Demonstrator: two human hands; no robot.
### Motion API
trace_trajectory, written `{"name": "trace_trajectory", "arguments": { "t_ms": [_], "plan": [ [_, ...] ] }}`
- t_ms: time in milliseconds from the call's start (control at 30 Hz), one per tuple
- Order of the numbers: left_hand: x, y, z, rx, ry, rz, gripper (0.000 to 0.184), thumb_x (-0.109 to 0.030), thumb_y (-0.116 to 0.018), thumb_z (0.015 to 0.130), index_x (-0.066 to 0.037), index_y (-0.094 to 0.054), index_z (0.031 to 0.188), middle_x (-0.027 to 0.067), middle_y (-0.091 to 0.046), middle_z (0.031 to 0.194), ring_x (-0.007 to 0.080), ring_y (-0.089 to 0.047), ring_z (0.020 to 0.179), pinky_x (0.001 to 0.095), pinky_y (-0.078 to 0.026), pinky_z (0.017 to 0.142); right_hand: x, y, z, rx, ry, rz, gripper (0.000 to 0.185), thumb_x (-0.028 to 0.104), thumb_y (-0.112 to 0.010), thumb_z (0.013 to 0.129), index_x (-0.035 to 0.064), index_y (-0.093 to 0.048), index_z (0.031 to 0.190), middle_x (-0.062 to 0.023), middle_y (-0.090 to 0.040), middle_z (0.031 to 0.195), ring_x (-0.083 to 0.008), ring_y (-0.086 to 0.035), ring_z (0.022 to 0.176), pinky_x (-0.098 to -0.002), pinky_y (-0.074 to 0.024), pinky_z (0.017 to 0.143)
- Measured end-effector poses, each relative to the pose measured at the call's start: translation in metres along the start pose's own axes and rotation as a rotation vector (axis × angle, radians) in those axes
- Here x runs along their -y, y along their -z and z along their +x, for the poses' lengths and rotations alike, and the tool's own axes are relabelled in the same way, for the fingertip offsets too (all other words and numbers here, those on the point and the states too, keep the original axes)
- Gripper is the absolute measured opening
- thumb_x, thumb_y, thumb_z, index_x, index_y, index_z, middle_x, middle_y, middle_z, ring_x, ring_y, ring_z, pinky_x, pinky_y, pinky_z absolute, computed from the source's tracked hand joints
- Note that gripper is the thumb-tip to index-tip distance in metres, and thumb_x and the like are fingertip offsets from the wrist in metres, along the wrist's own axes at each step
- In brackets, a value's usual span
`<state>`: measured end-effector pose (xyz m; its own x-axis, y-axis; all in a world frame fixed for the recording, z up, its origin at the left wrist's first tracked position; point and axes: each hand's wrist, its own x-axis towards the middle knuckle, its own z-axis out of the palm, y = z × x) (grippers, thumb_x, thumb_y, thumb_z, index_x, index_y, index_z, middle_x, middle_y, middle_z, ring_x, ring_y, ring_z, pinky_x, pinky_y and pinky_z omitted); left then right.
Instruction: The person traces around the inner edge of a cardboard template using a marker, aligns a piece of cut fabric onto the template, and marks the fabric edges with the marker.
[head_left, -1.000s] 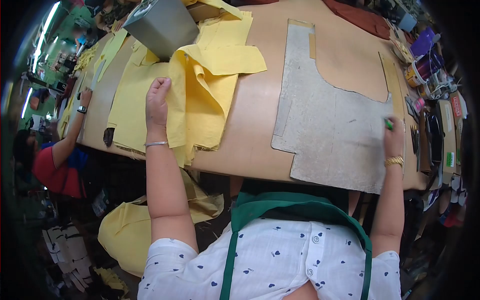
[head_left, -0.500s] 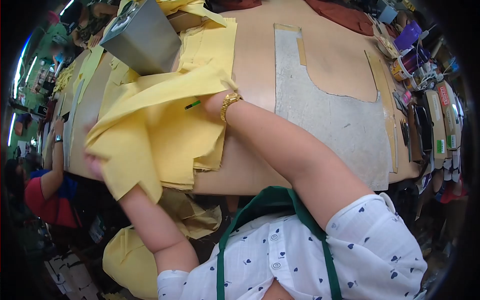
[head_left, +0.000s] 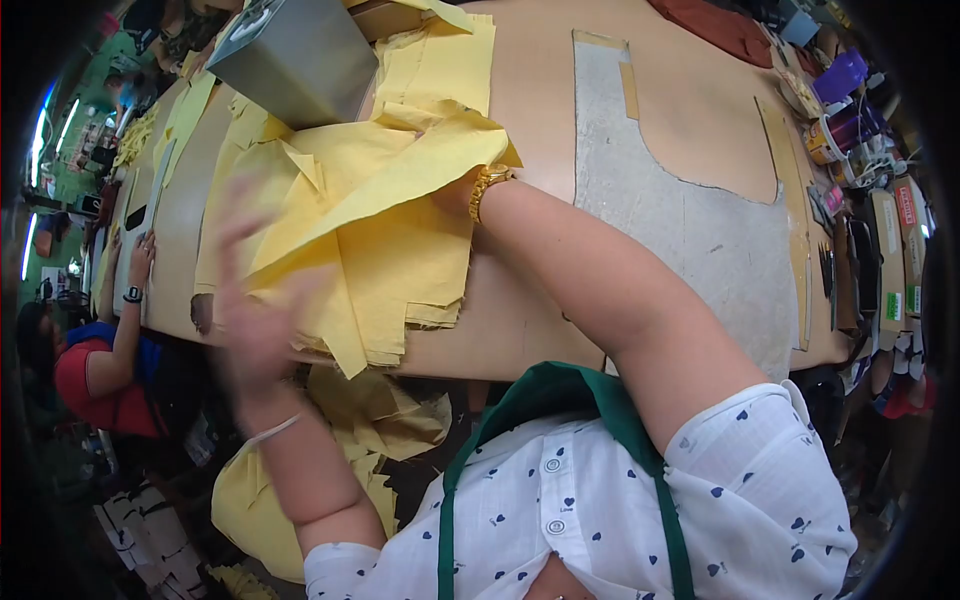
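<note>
My left hand [head_left: 262, 300] is blurred by motion over the left part of the yellow fabric pile, its fingers spread apart. My right hand [head_left: 455, 192] reaches across to the yellow fabric [head_left: 400, 250]; a folded flap covers its fingers, so what they hold is hidden. The flap slants down from the right wrist toward my left hand. Beneath it lie several yellow layers with stepped edges. A metal block [head_left: 300, 65] stands on the fabric behind my hands. The grey pattern board [head_left: 680, 230] lies flat to the right of my right arm.
Tools and boxes [head_left: 890, 250] line the table's right edge, with a purple container [head_left: 840, 77] behind them. Rust-coloured cloth [head_left: 715, 30] lies at the back. At the left, a person in red [head_left: 95, 380] works at the table. More yellow cloth [head_left: 260, 500] hangs below.
My right hand, earlier over the grey board with a green pen, has crossed to the yellow fabric. My left hand has let go of the fabric edge it held, and the fabric is now folded over.
</note>
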<state>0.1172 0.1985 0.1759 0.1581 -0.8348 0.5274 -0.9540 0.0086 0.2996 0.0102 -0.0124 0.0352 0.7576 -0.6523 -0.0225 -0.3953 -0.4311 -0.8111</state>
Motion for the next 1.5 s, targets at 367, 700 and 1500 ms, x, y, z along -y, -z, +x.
{"name": "trace_trajectory", "arguments": {
  "t_ms": [367,700,1500],
  "plan": [
    [0.047,-0.083,0.040,-0.149,-0.002,0.376,0.009,0.001,-0.044,0.065,-0.003,-0.051,0.070,0.0137,-0.052,0.068,0.0306,-0.051,0.065,0.0370,-0.042,0.057,0.005,-0.001,0.000,-0.031,-0.249,0.229,0.024,0.020,-0.040,0.084,0.0110,-0.056,0.100,-0.0067,-0.057,0.102,-0.0201,-0.055,0.092,-0.0298,-0.0437,0.076],
    [0.137,0.187,-0.066,-0.409,0.883,1.031,0.025,-0.017,-0.051,0.078,0.001,-0.055,0.095,0.0121,-0.058,0.094,0.0230,-0.056,0.084,0.0353,-0.045,0.076,-0.021,-0.010,0.020,0.174,0.301,-0.651,0.041,0.023,-0.037,0.085,0.0133,-0.036,0.126,-0.0111,-0.024,0.135,-0.0243,-0.022,0.126,-0.0334,-0.0257,0.100],
    [-0.195,-0.070,0.094,0.392,0.340,-1.249,0.026,-0.023,-0.052,0.082,0.002,-0.056,0.087,0.0025,-0.058,0.077,0.0101,-0.054,0.066,0.0218,-0.041,0.054,0.061,0.094,-0.184,-0.277,0.420,1.026,0.041,0.027,-0.064,0.075,0.0025,-0.047,0.104,-0.0042,-0.054,0.089,-0.0114,-0.049,0.074,-0.0210,-0.0399,0.063]
  ]
}}
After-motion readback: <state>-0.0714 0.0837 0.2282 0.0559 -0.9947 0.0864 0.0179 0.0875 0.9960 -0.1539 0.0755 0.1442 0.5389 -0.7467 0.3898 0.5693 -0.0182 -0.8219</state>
